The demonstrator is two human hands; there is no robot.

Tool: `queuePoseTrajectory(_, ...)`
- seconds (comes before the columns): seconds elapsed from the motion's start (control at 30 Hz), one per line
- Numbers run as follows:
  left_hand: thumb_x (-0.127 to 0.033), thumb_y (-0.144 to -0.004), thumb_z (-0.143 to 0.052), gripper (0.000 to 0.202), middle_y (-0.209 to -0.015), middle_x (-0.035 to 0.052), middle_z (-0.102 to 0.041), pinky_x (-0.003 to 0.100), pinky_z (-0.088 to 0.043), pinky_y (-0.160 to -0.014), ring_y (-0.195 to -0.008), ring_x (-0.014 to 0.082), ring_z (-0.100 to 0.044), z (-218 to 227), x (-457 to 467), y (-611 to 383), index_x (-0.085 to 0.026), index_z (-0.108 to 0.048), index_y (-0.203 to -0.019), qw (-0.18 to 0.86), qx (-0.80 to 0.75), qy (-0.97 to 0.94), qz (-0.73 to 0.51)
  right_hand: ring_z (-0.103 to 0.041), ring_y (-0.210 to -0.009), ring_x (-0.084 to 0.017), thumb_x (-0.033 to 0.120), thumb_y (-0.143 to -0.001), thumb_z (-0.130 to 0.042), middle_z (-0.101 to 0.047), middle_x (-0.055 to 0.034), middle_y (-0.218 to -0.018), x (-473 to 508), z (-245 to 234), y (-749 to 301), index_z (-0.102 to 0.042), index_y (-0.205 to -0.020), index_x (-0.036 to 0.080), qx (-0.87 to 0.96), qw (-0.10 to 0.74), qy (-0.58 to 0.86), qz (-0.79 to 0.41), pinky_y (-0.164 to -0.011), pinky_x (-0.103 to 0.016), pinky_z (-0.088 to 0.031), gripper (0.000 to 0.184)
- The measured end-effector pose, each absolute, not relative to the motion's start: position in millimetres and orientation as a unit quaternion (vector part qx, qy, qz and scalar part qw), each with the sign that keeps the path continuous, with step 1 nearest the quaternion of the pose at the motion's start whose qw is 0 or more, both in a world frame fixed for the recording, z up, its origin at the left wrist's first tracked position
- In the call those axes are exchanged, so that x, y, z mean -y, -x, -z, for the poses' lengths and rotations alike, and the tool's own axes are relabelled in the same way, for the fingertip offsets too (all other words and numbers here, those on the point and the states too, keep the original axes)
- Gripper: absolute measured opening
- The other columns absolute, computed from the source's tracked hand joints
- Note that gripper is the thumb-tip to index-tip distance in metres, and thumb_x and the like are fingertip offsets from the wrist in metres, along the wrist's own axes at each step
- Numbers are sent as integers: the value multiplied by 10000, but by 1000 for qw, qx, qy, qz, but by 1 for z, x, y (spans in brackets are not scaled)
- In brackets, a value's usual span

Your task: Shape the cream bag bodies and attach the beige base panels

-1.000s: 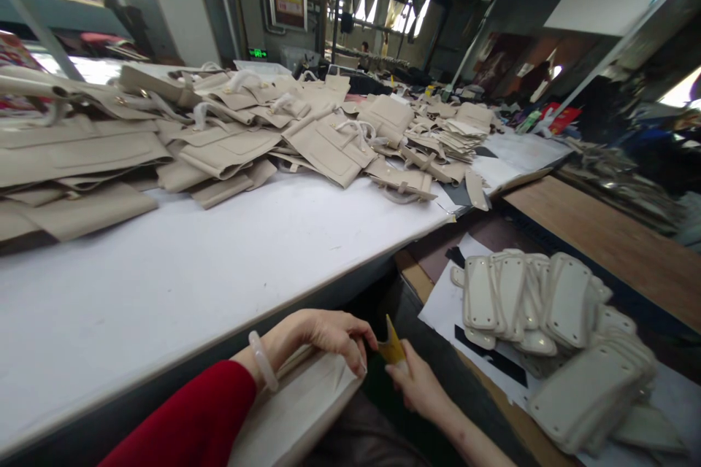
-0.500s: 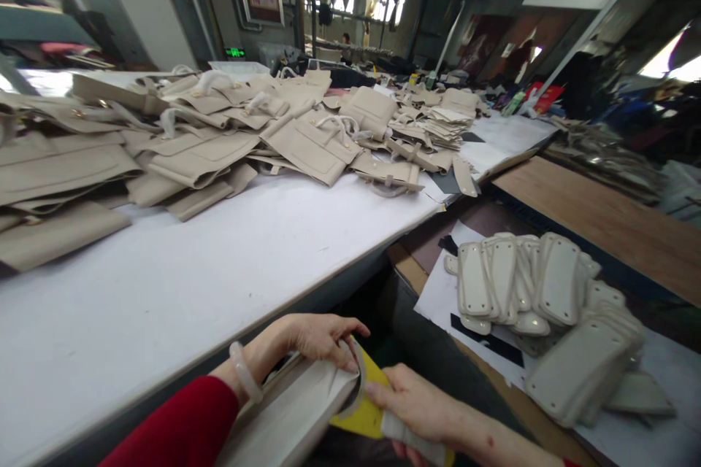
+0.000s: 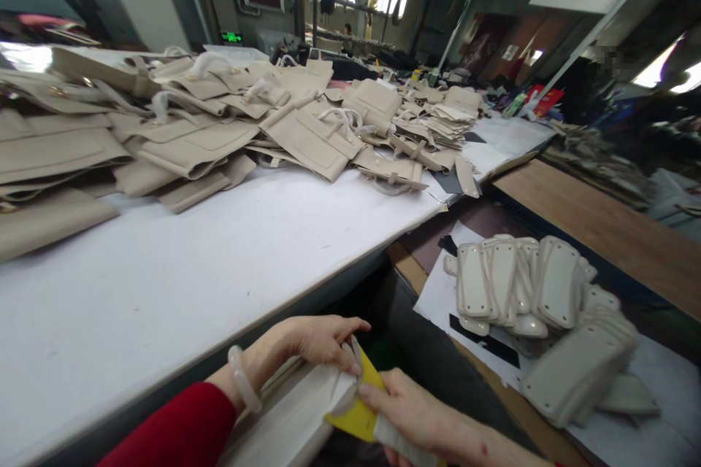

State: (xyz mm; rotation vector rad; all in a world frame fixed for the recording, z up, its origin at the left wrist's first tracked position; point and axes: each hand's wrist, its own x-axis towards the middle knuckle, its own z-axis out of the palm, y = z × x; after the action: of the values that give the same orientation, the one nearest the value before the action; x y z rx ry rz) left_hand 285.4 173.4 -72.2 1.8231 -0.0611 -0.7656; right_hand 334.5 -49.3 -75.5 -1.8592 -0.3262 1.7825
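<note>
My left hand (image 3: 315,341), in a red sleeve with a pale bangle at the wrist, presses its fingers onto the end of a cream leather bag piece (image 3: 293,419) resting low at the table's front edge. My right hand (image 3: 416,416) grips a yellow scraper tool (image 3: 358,412) with a white-wrapped handle, its blade laid against the bag piece's end just under my left fingertips. Both hands are closed around what they hold.
A long white table (image 3: 219,263) carries a big heap of beige bag panels (image 3: 208,131) across its far half. To the right, a lower surface holds a stack of several cream oval base pieces (image 3: 542,306) on white paper, beside a brown board (image 3: 596,226).
The yellow scraper has come down from upright to lie flat against the bag piece, and my right hand has shifted low and forward. My left hand has barely moved.
</note>
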Motion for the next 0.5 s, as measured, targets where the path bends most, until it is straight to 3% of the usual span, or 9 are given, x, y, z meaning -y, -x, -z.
queuePoseTrajectory(0.13, -403, -700, -745, 961, -1134, 138, -675, 319, -522, -769, -978, 284, -652, 77, -174, -286, -123, -293, -1501, 565, 23, -759, 323, -466, -304, -101, 681, -883, -415, -552, 15, -452, 46, 77, -330, -555, -884, 162, 132, 283, 687, -656, -325, -171, -364, 538)
queuePoseTrajectory(0.3, -347, -683, -779, 1003, -1103, 109, -680, 309, -511, -758, -938, 250, -649, 82, -174, -282, -172, -250, -1517, 586, 15, -748, 312, -461, -310, -104, 840, -728, -445, -514, 12, -429, 39, 87, -316, -538, -756, 162, 145, 340, 698, -613, -309, -180, -346, 685)
queuePoseTrajectory(0.5, -250, -693, -748, 1110, -1142, 66, -651, 270, -474, -718, -813, 149, -618, 75, -168, -276, -228, -28, -1536, 675, -2, -682, 281, -437, -283, -123, 907, -690, -332, -468, -1, -362, 20, 102, -293, -510, -687, 178, 141, 377, 689, -603, -300, -192, -283, 751)
